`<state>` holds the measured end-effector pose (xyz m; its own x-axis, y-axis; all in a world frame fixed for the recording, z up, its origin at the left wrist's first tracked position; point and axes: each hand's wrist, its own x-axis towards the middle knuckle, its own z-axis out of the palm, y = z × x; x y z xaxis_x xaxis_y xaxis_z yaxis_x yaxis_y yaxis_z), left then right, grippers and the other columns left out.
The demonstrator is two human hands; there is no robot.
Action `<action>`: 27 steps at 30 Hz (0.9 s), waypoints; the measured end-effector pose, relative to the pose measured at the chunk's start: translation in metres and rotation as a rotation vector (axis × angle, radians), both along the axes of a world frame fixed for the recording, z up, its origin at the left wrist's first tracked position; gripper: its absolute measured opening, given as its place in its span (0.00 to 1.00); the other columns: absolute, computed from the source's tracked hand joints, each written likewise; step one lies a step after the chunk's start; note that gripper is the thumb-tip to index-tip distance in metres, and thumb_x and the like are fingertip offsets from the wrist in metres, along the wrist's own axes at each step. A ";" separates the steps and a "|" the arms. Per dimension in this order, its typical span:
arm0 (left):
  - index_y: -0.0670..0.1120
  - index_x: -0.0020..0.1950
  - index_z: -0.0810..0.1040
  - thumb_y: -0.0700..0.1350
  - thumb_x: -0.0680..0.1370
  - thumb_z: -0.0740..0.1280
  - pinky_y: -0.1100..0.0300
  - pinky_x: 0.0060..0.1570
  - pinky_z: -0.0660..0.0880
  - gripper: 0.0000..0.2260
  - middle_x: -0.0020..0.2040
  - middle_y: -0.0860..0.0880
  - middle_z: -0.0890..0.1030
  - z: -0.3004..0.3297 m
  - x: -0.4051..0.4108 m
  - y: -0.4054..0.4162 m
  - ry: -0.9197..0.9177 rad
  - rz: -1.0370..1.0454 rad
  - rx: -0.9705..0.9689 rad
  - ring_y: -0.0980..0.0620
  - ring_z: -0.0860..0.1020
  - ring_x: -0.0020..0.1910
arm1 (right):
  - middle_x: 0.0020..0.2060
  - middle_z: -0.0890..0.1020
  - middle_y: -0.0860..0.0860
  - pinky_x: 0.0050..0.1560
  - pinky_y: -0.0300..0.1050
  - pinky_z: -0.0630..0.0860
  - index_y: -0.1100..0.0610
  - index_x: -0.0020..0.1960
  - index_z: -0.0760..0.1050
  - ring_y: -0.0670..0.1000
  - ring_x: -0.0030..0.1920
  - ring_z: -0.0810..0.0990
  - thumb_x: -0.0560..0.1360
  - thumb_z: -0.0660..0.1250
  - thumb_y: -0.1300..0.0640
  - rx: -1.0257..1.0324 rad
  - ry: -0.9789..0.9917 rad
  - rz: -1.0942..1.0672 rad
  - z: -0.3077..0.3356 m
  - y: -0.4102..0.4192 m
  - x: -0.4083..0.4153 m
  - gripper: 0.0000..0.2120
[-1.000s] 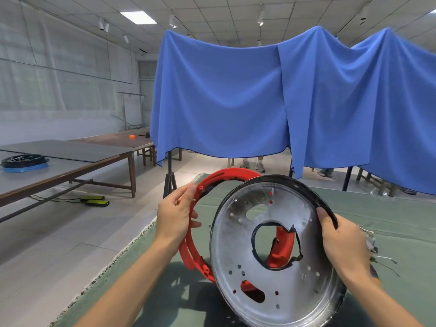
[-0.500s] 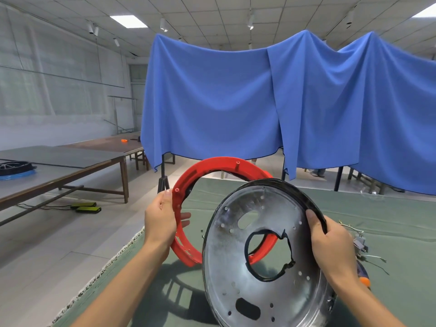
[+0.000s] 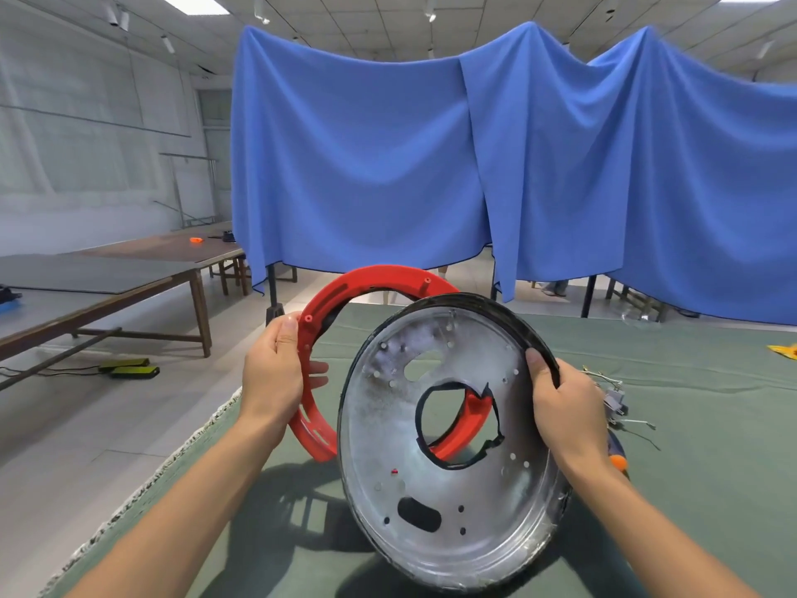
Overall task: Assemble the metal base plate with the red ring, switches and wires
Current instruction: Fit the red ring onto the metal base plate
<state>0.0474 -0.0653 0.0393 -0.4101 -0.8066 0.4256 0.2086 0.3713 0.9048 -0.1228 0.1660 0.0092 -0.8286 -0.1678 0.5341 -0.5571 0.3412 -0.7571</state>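
Far left, beyond the floor: long wooden tables (image 3: 142, 269), a small orange item (image 3: 196, 240) on the farthest, two yellow-green flat devices (image 3: 129, 368) on the floor beneath. Nearer, off the left edge of the green-covered tabletop (image 3: 711, 468): left hand (image 3: 274, 377), thumb in front and fingers (image 3: 317, 373) curled behind, gripping the left arc of the red ring (image 3: 321, 315). Ring held upright above the tabletop, its right half hidden behind the metal base plate (image 3: 453, 451), a red stretch visible through the plate's central cutout. Plate tilted, hollow side facing the camera, black trim round its rim, lifted over the tabletop's near part. At its upper right rim: right hand (image 3: 565, 407), thumb on the inner face, fingers wrapped behind, clamped on the edge. Just right of that hand, lying on the tabletop: tangle of wires and switches (image 3: 614, 399), partly blocked by the wrist; below it an orange-tipped tool (image 3: 619, 461), mostly hidden. Near the right edge: yellow object (image 3: 785, 350). Behind everything: blue cloth (image 3: 474, 166) hung across stands.
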 end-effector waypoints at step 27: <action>0.46 0.47 0.84 0.53 0.82 0.55 0.56 0.43 0.77 0.20 0.44 0.46 0.85 0.014 0.013 0.013 -0.096 -0.334 0.231 0.47 0.83 0.43 | 0.42 0.73 0.49 0.40 0.48 0.63 0.52 0.47 0.67 0.55 0.41 0.70 0.81 0.52 0.47 0.259 0.035 -0.147 0.033 -0.023 0.017 0.12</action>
<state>0.0605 -0.0523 0.0536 -0.6944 -0.6924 0.1961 0.1935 0.0829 0.9776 -0.1056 0.1426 0.0419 -0.8357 -0.1821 0.5181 -0.5120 0.5996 -0.6151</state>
